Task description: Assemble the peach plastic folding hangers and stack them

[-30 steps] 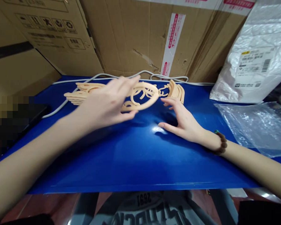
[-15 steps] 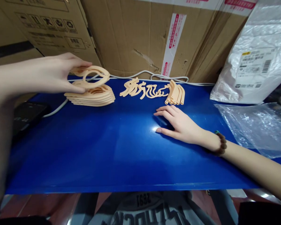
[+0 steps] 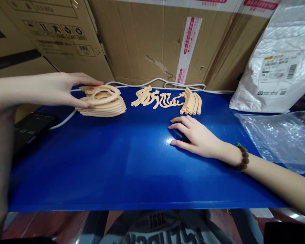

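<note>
On the left of the blue table stands a stack of beige plastic oval pieces (image 3: 104,110) with cut-out openings. My left hand (image 3: 73,89) grips the left end of the topmost oval piece (image 3: 106,95), thumb at the near side and fingers over the far side. That piece lies on or just above the others; I cannot tell which. My right hand (image 3: 193,135) rests palm down on the table, fingers apart, holding nothing. Just beyond it is a bunch of beige curved bars (image 3: 191,102). Several beige hook-shaped pieces (image 3: 165,100) lie between the bars and the stack.
Cardboard boxes (image 3: 147,40) wall off the back, with a white cable (image 3: 155,80) along their foot. A dark phone-like device (image 3: 33,127) sits at the left. To the right are a white labelled parcel (image 3: 271,81) and a clear plastic bag (image 3: 279,139) on the blue table (image 3: 117,169).
My left hand has lowered the oval piece from a tilt above the stack to lie nearly flat at its top. My right hand stays in place.
</note>
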A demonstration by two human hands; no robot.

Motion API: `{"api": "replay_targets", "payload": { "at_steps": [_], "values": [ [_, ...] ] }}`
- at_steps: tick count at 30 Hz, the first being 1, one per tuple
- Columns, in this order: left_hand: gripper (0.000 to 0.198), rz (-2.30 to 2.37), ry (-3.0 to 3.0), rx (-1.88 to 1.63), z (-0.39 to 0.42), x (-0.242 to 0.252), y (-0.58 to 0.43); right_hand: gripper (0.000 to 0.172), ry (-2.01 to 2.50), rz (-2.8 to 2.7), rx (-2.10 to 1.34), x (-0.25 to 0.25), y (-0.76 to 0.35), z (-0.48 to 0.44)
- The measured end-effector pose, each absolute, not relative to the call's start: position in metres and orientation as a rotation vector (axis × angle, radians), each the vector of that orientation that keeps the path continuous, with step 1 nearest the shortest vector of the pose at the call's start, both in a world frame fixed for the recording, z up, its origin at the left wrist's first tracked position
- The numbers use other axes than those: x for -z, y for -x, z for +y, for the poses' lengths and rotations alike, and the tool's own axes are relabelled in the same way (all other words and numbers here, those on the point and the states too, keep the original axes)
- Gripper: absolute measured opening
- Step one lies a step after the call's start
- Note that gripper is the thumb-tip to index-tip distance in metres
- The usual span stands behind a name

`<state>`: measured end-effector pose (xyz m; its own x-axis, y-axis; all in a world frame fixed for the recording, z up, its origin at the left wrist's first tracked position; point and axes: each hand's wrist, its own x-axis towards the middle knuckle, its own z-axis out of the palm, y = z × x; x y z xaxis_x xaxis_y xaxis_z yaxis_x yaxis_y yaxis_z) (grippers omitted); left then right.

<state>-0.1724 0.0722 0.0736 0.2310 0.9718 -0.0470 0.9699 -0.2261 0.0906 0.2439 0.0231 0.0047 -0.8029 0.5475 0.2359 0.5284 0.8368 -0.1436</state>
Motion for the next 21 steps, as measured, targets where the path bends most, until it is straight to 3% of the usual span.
{"api": "replay_targets", "payload": {
  "at_steps": [9,21],
  "values": [
    [0.098,1.942,-2.298,-0.018,0.073,-0.072,0.163,0.049,0.834,-2.76,-0.082,-0.005,-0.244,0.022],
    [0.085,1.832,-2.413,0.007,0.079,-0.062,0.176,0.049,0.836,-2.768,-0.088,-0.006,-0.244,0.022]
  ]
}}
